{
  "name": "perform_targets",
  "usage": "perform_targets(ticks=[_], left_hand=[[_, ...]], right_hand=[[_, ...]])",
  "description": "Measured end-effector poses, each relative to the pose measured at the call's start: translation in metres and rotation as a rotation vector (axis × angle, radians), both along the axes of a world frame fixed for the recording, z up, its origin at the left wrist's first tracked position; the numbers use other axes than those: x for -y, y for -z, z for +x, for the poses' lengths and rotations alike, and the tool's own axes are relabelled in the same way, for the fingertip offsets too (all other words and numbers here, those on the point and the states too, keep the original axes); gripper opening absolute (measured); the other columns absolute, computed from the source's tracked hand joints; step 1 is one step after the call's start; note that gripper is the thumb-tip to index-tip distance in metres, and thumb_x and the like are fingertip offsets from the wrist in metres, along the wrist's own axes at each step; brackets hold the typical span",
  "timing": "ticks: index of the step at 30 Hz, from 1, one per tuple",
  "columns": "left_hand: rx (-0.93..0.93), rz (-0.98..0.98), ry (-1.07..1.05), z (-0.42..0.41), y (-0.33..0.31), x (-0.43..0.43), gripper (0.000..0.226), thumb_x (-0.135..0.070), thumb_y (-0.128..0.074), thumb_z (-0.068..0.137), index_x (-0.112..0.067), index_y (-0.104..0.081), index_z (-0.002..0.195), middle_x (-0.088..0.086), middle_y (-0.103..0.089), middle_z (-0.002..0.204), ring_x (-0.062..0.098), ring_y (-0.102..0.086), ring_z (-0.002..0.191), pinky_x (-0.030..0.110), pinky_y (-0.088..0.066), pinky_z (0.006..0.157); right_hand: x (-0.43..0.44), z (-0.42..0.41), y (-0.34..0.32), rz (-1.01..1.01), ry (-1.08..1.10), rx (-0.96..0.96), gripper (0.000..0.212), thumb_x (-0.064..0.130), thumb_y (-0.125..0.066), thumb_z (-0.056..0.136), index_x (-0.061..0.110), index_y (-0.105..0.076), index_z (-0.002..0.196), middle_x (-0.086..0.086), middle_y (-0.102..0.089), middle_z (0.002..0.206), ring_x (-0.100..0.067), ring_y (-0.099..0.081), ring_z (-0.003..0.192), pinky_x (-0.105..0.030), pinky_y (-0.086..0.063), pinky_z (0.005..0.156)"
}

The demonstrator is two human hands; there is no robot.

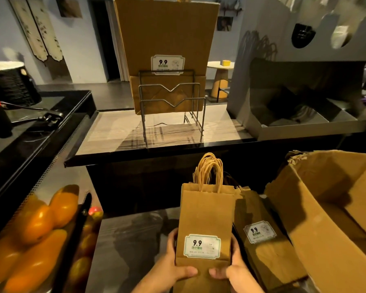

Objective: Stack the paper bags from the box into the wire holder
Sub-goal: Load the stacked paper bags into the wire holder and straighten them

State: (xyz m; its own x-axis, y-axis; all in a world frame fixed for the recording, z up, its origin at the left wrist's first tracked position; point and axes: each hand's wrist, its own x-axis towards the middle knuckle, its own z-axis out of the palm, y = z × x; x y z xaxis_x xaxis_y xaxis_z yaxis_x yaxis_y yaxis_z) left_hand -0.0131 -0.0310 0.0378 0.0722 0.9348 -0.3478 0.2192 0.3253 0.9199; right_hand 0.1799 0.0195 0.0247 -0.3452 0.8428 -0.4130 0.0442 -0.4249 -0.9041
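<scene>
Gripping a bundle of paper bags [205,218] upright, left hand [173,265] and right hand [230,269] curl their fingers [172,240] round its lower edges beside the box [325,208], apparently squaring it for the wire holder [171,106] on the tabletop [106,132] ahead.

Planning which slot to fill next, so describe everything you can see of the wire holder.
The wire holder is a thin grey metal rack standing upright on the pale wood-grain counter. Several upright frames stand one behind another; the front two have a notch dipped in the top bar. Large bags stand at its back; the front slots are empty. The left hand and right hand hold small bags, apart from it.
</scene>
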Motion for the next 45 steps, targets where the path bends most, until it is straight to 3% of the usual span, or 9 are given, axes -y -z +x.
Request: perform_targets(ticks=[4,8,10,17,20,26,34,39,45], left_hand=[[-0.065,0.054,-0.006,-0.005,-0.006,-0.005,0.123,-0.041,-0.086,0.056,-0.033,0.0,0.144,-0.016,-0.052,0.13,0.002,-0.053,0.116,0.025,-0.04,0.104],[-0.093,0.087,-0.037,-0.009,-0.021,-0.014,0.119,-0.037,-0.084,0.058,-0.034,-0.002,0.143,-0.013,-0.054,0.129,0.007,-0.054,0.116,0.028,-0.042,0.104],[-0.094,0.111,-0.041,-0.012,-0.031,-0.018,0.113,-0.032,-0.084,0.062,-0.039,-0.002,0.14,-0.014,-0.051,0.132,0.005,-0.052,0.118,0.025,-0.042,0.102],[-0.129,0.226,-0.046,-0.015,-0.069,-0.031,0.105,-0.019,-0.08,0.071,-0.041,-0.004,0.139,-0.016,-0.054,0.126,0.005,-0.053,0.117,0.03,-0.042,0.104],[-0.15,0.278,-0.053,-0.01,-0.09,-0.036,0.102,-0.016,-0.081,0.071,-0.044,-0.006,0.134,-0.022,-0.053,0.117,0.0,-0.053,0.109,0.021,-0.042,0.099],[-0.169,0.376,-0.001,0.0,-0.125,-0.043,0.097,-0.021,-0.078,0.074,-0.052,-0.006,0.131,-0.029,-0.049,0.116,-0.008,-0.05,0.107,0.009,-0.039,0.092],[-0.174,0.44,0.073,0.022,-0.139,-0.05,0.095,-0.037,-0.082,0.065,-0.081,-0.009,0.107,-0.021,-0.052,0.128,0.005,-0.049,0.122,0.038,-0.038,0.109],[-0.121,0.468,0.132,0.029,-0.151,-0.05,0.088,-0.037,-0.081,0.069,-0.073,-0.014,0.115,-0.022,-0.054,0.125,0.001,-0.05,0.119,0.034,-0.039,0.108],[-0.113,0.532,0.154,0.021,-0.168,-0.055,0.089,-0.045,-0.078,0.069,-0.066,-0.011,0.123,-0.022,-0.052,0.127,-0.003,-0.05,0.117,0.027,-0.041,0.105]], right_hand=[[0.001,-0.007,-0.008,0.01,0.121,-0.091,0.133,-0.024,-0.074,0.031,0.025,-0.022,0.144,-0.005,-0.043,0.138,-0.02,-0.041,0.117,-0.032,-0.041,0.089],[0.001,-0.01,-0.026,0.033,0.156,-0.233,0.112,-0.036,-0.064,0.049,0.038,-0.03,0.126,0.002,-0.059,0.114,-0.017,-0.057,0.097,-0.036,-0.051,0.074],[0.0,-0.013,-0.039,0.093,0.172,-0.251,0.112,-0.027,-0.067,0.042,0.039,-0.031,0.125,0.004,-0.058,0.113,-0.015,-0.057,0.096,-0.033,-0.051,0.067],[-0.008,-0.018,-0.066,0.236,0.211,-0.29,0.115,-0.01,-0.081,0.032,0.053,-0.041,0.118,-0.003,-0.059,0.121,-0.026,-0.059,0.109,-0.048,-0.056,0.076],[-0.011,-0.016,-0.08,0.288,0.238,-0.328,0.12,0.0,-0.09,0.02,0.056,-0.044,0.115,-0.001,-0.06,0.123,-0.025,-0.059,0.112,-0.051,-0.053,0.085],[-0.013,-0.008,-0.115,0.339,0.333,-0.337,0.113,-0.025,-0.072,0.045,0.047,-0.038,0.125,0.0,-0.056,0.124,-0.021,-0.056,0.11,-0.044,-0.051,0.084],[-0.006,0.016,-0.132,0.354,0.425,-0.322,0.126,-0.018,-0.072,0.039,0.046,-0.024,0.137,0.001,-0.054,0.124,-0.022,-0.054,0.11,-0.046,-0.048,0.088],[-0.006,0.025,-0.138,0.367,0.469,-0.32,0.123,-0.022,-0.071,0.042,0.049,-0.029,0.133,-0.004,-0.051,0.131,-0.028,-0.052,0.117,-0.053,-0.046,0.093],[-0.014,0.016,-0.159,0.44,0.457,-0.311,0.109,-0.033,-0.064,0.052,0.055,-0.038,0.112,-0.002,-0.055,0.123,-0.024,-0.054,0.111,-0.043,-0.049,0.085]])
